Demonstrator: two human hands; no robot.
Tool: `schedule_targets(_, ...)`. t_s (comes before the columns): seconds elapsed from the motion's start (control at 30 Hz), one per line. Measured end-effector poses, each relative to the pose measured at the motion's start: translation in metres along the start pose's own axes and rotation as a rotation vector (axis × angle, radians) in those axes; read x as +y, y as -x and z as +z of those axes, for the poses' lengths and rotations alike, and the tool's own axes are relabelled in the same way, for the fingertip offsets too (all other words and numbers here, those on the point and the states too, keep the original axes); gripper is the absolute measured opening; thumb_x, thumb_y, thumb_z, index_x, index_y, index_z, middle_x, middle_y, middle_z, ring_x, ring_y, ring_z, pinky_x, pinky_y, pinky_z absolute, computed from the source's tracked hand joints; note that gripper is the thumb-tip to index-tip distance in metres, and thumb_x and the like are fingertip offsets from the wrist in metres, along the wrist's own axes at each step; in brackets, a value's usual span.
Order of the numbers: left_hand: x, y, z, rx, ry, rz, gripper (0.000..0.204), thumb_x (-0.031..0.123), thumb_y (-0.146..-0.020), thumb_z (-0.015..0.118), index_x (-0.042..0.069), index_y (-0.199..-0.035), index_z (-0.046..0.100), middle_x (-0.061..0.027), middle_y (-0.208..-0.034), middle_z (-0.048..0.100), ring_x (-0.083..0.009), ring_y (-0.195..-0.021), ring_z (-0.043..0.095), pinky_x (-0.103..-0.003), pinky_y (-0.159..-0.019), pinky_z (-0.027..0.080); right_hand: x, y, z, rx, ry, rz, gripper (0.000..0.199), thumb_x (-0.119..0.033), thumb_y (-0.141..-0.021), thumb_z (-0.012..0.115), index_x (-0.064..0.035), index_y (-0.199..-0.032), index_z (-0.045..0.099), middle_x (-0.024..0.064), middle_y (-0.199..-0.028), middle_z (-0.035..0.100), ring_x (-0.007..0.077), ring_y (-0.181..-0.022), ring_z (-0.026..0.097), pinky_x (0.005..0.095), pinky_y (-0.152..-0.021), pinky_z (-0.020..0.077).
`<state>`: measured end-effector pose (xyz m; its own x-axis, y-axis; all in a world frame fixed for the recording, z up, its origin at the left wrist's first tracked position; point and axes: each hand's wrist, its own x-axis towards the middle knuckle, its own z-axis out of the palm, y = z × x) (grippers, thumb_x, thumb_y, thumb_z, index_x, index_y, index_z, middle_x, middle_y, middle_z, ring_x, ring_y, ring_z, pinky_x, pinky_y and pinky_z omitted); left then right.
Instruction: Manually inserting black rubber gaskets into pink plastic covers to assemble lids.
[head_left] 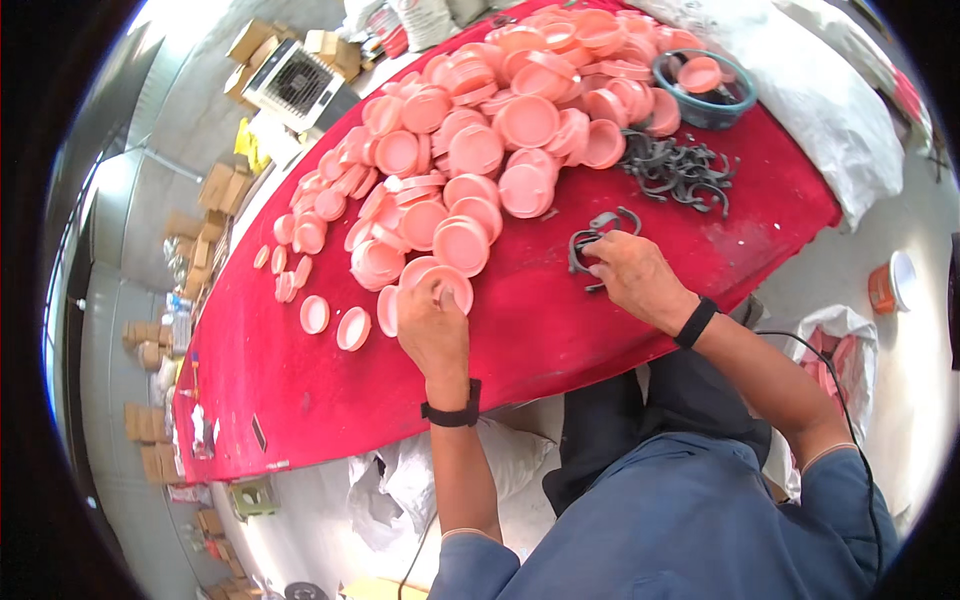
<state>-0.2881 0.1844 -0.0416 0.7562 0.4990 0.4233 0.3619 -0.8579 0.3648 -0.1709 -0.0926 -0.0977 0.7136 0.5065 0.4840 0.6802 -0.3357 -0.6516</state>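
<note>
Salmon-pink caps lie loose at the left of the red table (330,390), thickening into a big heap (480,130) toward the far end. My left hand (433,325) is closed around one cap (447,287) at the near edge of that heap, fingers curled over its rim. It looks like thin moulded plastic: a round, shallow disc with a raised lip, smooth and a little glossy. I judge it light and fairly stiff, likely to slide if pinched on its flat face, so the rim is the place to grip

Just to the right, my right hand (632,275) presses down on a dark grey clip (590,245), fingertips bent onto it, more pinning than lifting. It is a curved, open ring, thin and hooked at the ends. I would guess it hard, springy and light, best taken across the curved back, since the ends could snag

Farther right lies a tangle of the same clips (680,170), and beyond it a blue-green basket (745,100) with a cap inside
</note>
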Motion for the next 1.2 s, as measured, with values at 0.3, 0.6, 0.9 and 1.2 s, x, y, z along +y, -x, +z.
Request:
schedule_targets(0.3,-0.040,0.001,0.008,-0.015,-0.060,0.081,0.100,0.030,-0.070,0.101,-0.001,-0.154,0.055,-0.0336,-0.150,0.057,-0.0511,-0.140,0.054,-0.057,-0.118,0.047,0.072,-0.044,-0.020,0.223,0.122,0.069,0.018,-0.003,-0.090,0.074,0.0004,-0.109,0.075,0.0202,-0.106,0.075,0.0409,-0.103,0.073,0.0484,-0.092,0.0589)
schedule_targets(0.6,-0.041,-0.004,0.023,-0.079,-0.266,0.244,0.123,0.037,-0.055,0.108,0.004,-0.159,0.051,-0.0309,-0.169,0.041,-0.0491,-0.153,0.045,-0.058,-0.125,0.041,0.109,-0.005,-0.034,-0.024,0.489,0.018,0.035,0.000,-0.085,0.074,-0.0009,-0.120,0.077,0.0241,-0.135,0.068,0.0418,-0.129,0.063,0.0498,-0.115,0.0506)
schedule_targets(0.9,-0.033,-0.005,0.010,-0.027,-0.152,0.190,0.094,0.030,-0.077,0.095,-0.006,-0.153,0.053,-0.0287,-0.152,0.055,-0.0464,-0.143,0.052,-0.051,-0.120,0.044,0.080,-0.014,-0.047,-0.028,0.460,-0.029,0.021,-0.004,-0.087,0.076,-0.0009,-0.108,0.075,0.0151,-0.125,0.071,0.0381,-0.124,0.063,0.0464,-0.106,0.0532)
schedule_targets(1.2,0.015,0.040,0.036,-0.753,1.597,-0.669,0.060,0.049,-0.117,0.040,0.000,-0.149,0.056,-0.0229,-0.136,0.072,-0.0408,-0.121,0.074,-0.059,-0.096,0.065,0.023,0.014,-0.061,0.170,-0.282,0.545,0.024,-0.008,-0.105,0.067,0.0008,-0.127,0.071,0.0118,-0.097,0.074,0.0229,-0.082,0.071,0.0370,-0.071,0.0564)
